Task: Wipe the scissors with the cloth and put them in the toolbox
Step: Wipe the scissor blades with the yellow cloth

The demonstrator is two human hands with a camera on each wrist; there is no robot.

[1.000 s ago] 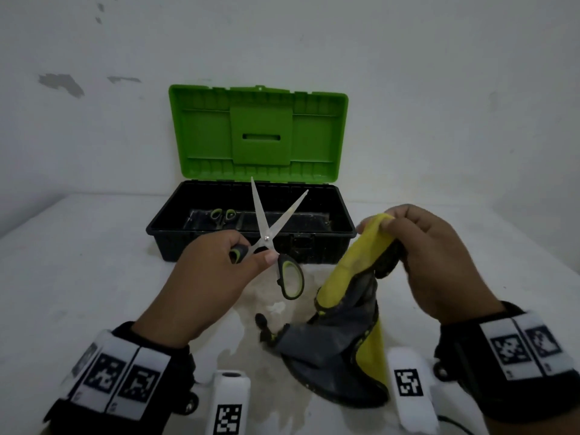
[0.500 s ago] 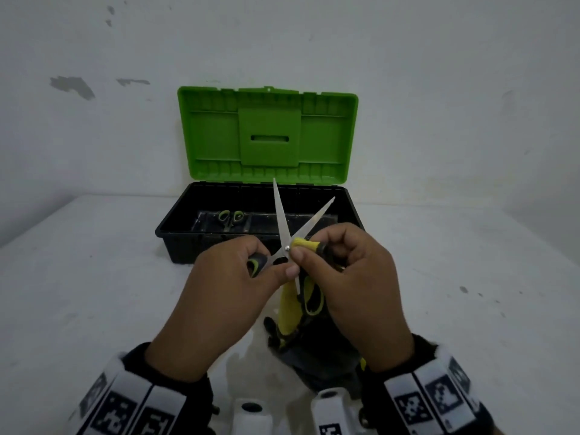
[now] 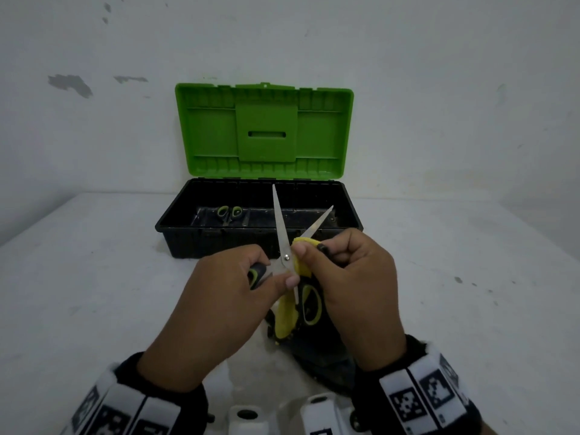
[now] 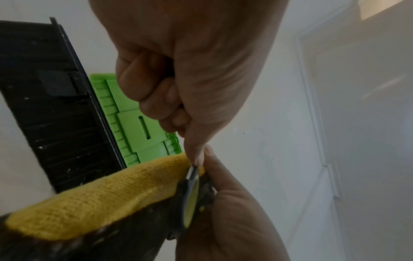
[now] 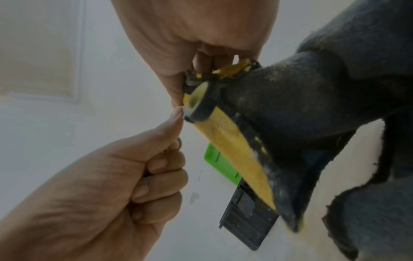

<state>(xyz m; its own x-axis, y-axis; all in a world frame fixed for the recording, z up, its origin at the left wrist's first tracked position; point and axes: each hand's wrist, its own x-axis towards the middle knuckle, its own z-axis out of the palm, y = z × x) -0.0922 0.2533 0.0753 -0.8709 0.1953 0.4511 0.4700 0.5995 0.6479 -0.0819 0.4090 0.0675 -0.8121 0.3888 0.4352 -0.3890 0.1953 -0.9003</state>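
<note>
My left hand [image 3: 238, 290] grips one black-and-green handle of the scissors [image 3: 284, 246], whose steel blades stand spread apart and point up toward the toolbox. My right hand [image 3: 348, 277] pinches a yellow-and-grey cloth [image 3: 287, 318] against the blade just beside the pivot. The rest of the cloth [image 5: 301, 98] hangs down under the hands to the table. The second scissor handle [image 3: 309, 304] hangs between my hands. The black toolbox [image 3: 194, 243] sits behind with its green lid [image 3: 263, 130] upright. In the left wrist view the cloth [image 4: 96, 199] wraps below the handle [image 4: 191, 199].
A smaller pair of green-handled scissors [image 3: 229, 213] lies inside the toolbox at the left. The white table [image 3: 94, 277] runs to a white wall behind the box. A damp patch lies on the table below the hands.
My right hand brought the cloth from the right side up to the scissors and now pinches it on the blade near the pivot. Both hands have risen slightly toward the toolbox.
</note>
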